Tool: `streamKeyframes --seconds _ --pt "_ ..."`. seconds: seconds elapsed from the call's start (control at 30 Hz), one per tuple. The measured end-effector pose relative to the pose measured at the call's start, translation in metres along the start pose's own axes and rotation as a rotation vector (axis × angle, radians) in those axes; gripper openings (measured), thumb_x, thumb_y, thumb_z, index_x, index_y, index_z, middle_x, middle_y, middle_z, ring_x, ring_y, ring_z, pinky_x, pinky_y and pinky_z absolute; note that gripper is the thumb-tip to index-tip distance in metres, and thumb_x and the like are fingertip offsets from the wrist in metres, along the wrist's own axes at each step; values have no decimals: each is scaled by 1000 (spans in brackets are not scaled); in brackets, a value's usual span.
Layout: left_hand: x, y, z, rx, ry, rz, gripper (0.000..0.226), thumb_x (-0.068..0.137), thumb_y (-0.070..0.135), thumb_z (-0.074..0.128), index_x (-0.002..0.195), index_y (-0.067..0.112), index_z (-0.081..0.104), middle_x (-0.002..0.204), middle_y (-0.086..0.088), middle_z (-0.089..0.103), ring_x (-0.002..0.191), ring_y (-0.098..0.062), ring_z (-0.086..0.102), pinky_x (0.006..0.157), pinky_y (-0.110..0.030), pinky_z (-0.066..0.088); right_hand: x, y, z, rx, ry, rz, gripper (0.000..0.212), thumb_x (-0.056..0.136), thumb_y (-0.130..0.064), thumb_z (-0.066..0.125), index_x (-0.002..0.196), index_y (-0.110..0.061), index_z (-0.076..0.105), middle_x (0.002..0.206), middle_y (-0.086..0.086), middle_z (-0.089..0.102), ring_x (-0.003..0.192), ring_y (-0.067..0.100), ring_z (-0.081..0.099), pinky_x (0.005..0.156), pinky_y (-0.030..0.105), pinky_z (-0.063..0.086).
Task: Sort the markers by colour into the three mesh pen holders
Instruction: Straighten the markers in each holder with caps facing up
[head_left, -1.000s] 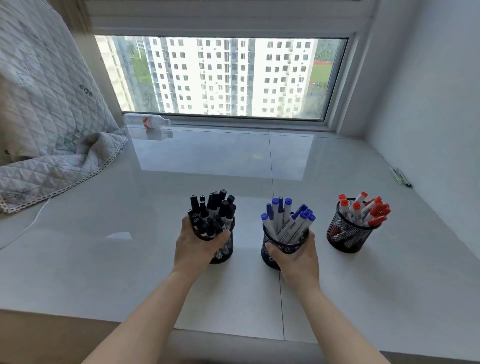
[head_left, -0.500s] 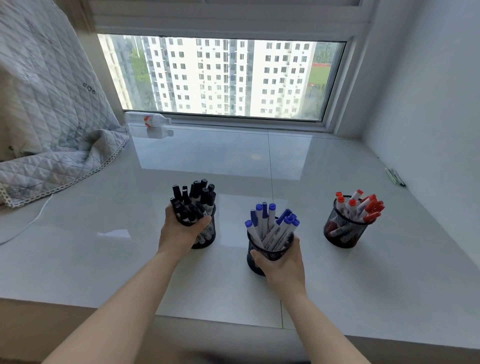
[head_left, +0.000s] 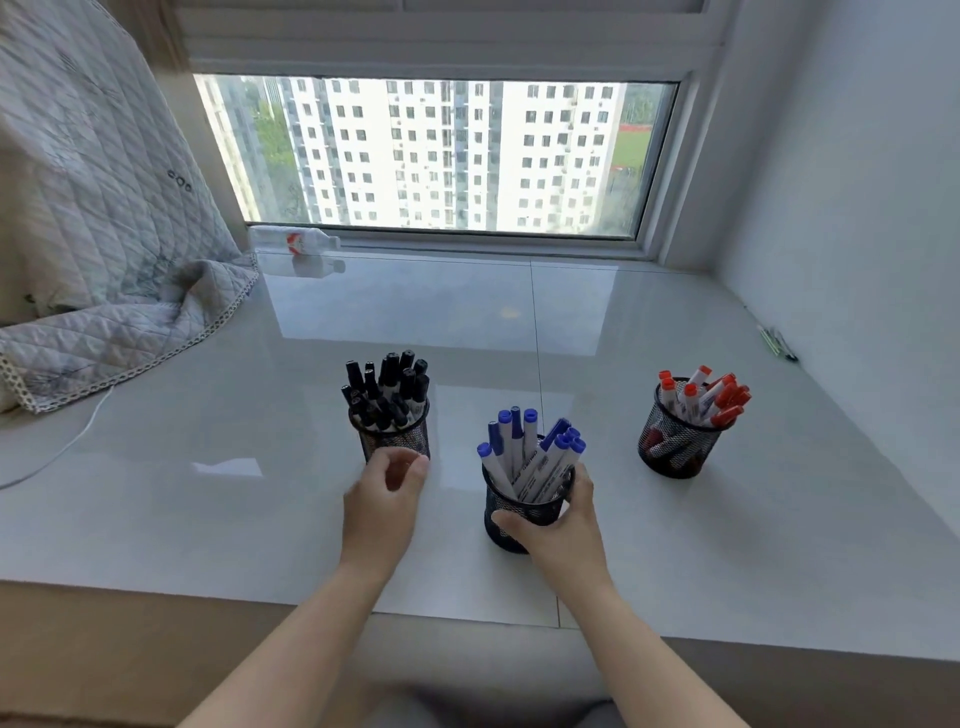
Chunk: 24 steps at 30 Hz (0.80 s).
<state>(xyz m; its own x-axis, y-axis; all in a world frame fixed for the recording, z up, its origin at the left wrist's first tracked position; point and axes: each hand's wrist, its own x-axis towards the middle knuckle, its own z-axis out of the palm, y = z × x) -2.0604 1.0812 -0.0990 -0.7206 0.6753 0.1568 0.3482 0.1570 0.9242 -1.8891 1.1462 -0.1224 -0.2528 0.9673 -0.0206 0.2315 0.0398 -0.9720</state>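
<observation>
Three black mesh pen holders stand on the glossy white sill (head_left: 519, 322). The left holder (head_left: 395, 439) is full of black markers (head_left: 387, 389). My left hand (head_left: 387, 501) sits just in front of it, fingers loosely curled, holding nothing. The middle holder (head_left: 519, 512) carries blue-capped markers (head_left: 530, 449), and my right hand (head_left: 558, 525) grips it round the near side. The right holder (head_left: 675, 447) holds red-capped markers (head_left: 706, 397) and stands apart, untouched.
A quilted grey blanket (head_left: 104, 260) drapes over the left side, with a white cable (head_left: 62, 447) trailing from under it. A plastic bottle (head_left: 296, 240) lies by the window frame. Two pens (head_left: 776, 343) lie against the right wall.
My left hand has let go of the black-marker holder and drawn back a little. My right hand still grips the blue-marker holder, which sits nearer me than one second ago.
</observation>
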Motion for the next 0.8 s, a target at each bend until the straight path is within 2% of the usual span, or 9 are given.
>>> streamKeyframes --seconds 0.1,0.2,0.27,0.37,0.43,0.53,0.67,0.8 --pt "-1 18 9 22 -160 51 10 86 35 60 77 36 57 75 14 63 72 1 58 60 -9 39 1 -2 -19 -6 -122 37 110 61 -31 84 145 -27 13 133 -14 37 128 6 32 102 23 27" --pt "0 29 19 77 -244 65 11 86 41 59 78 34 57 75 12 61 72 -3 57 59 -12 38 6 -13 -39 -54 -100 8 102 62 -51 73 144 -23 19 129 -9 41 122 9 39 98 26 32" --pt "1 34 25 115 -253 71 13 85 41 60 81 29 57 73 13 58 68 1 53 56 -11 35 11 -23 -48 -100 -28 -52 80 68 -48 72 135 -24 34 117 -6 49 107 11 49 87 25 40" --pt "4 40 32 200 -265 89 16 84 40 62 86 25 57 72 15 55 68 -5 53 59 -17 37 22 -35 -53 -216 -25 -91 34 78 -37 70 104 -22 52 92 -4 57 83 13 55 66 20 43" --pt "5 44 35 238 -278 97 16 85 37 62 88 22 58 71 15 54 70 -10 52 65 -22 37 28 -40 -55 -316 -39 -113 23 81 -37 66 91 -20 55 78 -7 56 71 11 52 61 21 40" --pt "6 46 34 288 -296 116 20 86 38 59 92 20 61 71 13 53 73 -12 52 66 -22 36 32 -43 -55 -423 -25 -155 24 83 -39 63 91 -17 58 72 -7 53 64 7 47 60 24 38" --pt "6 49 29 370 -244 213 24 88 43 56 94 20 61 74 6 57 74 -14 54 63 -24 37 31 -47 -56 -447 -22 -187 23 85 -39 61 89 -17 61 69 -5 57 65 11 51 60 26 41" --pt "12 62 15 180 -123 255 19 89 40 54 83 22 54 64 10 53 62 -7 50 56 -21 36 34 -63 -63 -351 14 -243 18 87 -36 59 86 -18 56 62 -7 53 57 9 49 56 24 40"
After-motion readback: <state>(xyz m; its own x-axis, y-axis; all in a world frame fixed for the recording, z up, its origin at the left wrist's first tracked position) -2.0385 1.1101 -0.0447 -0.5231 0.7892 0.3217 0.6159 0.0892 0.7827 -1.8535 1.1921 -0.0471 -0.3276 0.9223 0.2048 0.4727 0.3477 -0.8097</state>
